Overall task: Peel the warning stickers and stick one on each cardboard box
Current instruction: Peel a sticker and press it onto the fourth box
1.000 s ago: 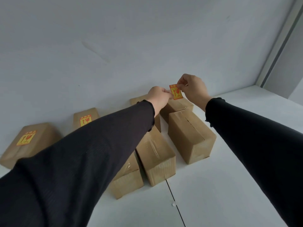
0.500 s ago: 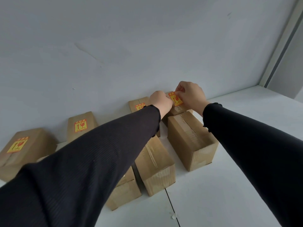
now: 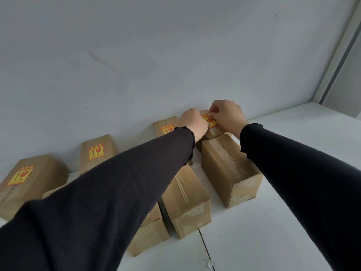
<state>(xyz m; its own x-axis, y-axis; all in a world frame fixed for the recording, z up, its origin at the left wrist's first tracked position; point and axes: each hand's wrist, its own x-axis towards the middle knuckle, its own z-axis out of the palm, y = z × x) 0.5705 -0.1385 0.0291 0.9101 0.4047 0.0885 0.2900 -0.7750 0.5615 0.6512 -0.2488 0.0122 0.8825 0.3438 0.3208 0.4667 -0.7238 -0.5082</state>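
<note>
Several brown cardboard boxes stand on a white table against the wall. Both hands rest on the far right back-row box (image 3: 214,132), pinching a yellow and red warning sticker (image 3: 210,120) flat onto its top. My left hand (image 3: 192,122) holds the sticker's left edge. My right hand (image 3: 227,115) grips its upper right edge. Three back-row boxes carry stickers: the far left box (image 3: 29,178), the second box (image 3: 97,151) and the third box (image 3: 166,126). Front-row boxes at right (image 3: 230,169), middle (image 3: 187,200) and left (image 3: 148,229) have plain taped tops.
A grey wall (image 3: 175,55) rises directly behind the boxes. The white table (image 3: 254,231) has a seam running toward me. A window frame (image 3: 340,61) stands at the far right. My black sleeves cover part of the front row.
Both hands have lowered the sticker from the air down onto the top of the far right back box. The camera view shifted slightly downward and closer.
</note>
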